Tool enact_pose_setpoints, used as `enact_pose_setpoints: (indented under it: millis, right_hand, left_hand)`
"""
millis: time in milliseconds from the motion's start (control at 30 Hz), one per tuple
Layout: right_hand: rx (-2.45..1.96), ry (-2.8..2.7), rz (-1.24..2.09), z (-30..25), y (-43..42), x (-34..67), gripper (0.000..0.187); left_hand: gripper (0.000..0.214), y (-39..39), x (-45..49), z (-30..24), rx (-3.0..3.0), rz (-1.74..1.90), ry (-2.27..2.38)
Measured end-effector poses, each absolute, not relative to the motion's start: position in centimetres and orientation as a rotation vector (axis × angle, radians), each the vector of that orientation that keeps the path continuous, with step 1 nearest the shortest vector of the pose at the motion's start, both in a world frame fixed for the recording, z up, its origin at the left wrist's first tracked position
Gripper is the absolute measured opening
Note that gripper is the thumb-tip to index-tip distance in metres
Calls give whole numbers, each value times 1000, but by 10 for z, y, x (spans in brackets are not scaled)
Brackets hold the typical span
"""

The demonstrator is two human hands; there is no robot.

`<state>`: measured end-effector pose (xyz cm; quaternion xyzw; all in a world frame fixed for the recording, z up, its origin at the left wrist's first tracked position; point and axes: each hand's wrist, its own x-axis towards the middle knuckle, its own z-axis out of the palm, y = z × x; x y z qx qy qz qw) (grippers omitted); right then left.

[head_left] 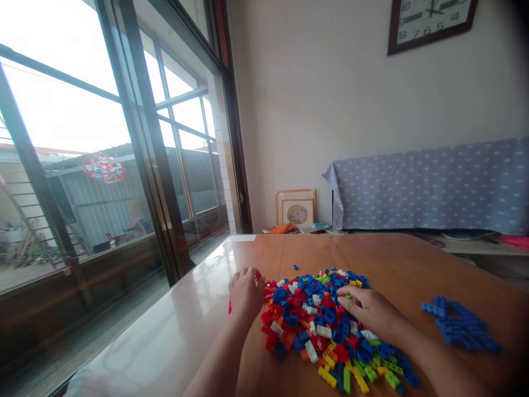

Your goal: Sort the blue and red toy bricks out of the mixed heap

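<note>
A pile of small toy building bricks (316, 317) in red, blue, white, yellow, green and orange lies on the wooden table. At the pile's left edge is my left hand (247, 292), its fingers curled. Red bricks show at its fingertips and beside its outer edge; the palm side is hidden. My right hand (370, 310) reaches over the right side of the pile, thumb and fingers a little apart, fingertips touching or just above the bricks. I see nothing gripped in it.
Blue bricks (460, 324) lie grouped at the right of the table (363, 251). A single blue brick (295, 267) sits beyond the pile. Glass doors (99, 165) stand at the left. By the wall are picture frames (295, 208) and a cloth-covered piece (430, 184), below a clock (432, 25).
</note>
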<state>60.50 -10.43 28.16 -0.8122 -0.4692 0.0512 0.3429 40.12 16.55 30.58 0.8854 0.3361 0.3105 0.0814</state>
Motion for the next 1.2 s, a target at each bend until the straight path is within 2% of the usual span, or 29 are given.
enact_pose_setpoints:
  millis: [167, 367, 733, 1200]
  right_hand:
    - [-2087, -1274, 144, 286, -107, 598, 40]
    - [-2100, -1267, 149, 277, -103, 607, 39]
    - [-2097, -1231, 139, 276, -105, 610, 38]
    - [-2115, -1201, 85, 278, -105, 611, 39]
  left_hand:
    - [18, 197, 369, 278, 2680, 738, 1242]
    - [27, 211, 379, 258, 2712, 548, 1224]
    - [50, 243, 392, 252, 2726, 531, 1283]
    - [48, 244, 394, 250, 2806, 553, 1093]
